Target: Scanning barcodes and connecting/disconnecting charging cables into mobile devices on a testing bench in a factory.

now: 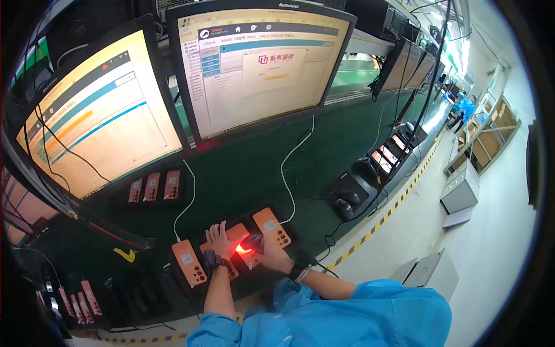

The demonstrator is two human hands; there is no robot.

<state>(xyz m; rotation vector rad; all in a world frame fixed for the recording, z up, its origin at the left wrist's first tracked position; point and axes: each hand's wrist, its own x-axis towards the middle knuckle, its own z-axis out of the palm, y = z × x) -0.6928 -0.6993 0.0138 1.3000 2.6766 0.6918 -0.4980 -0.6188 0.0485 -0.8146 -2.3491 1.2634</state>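
Several orange phones lie back up in a row on a dark tray at the table's near edge. My right hand (274,255) is closed around a dark handheld scanner (252,240), whose red light falls on the back of a middle phone (237,232). With fingers spread, my left hand (218,242) rests over the phone (233,272) just left of it and partly covers it. The leftmost phone (188,264) and the rightmost phone (266,220) each have a white cable at the upper end. Both my wrists wear black bands.
Two lit monitors (263,75) stand behind the row. Three orange phones (152,186) lie below the left screen, and several more (91,298) at lower left. To the right are a mouse (344,207) on a black pad, loose black cables and more phones (384,160).
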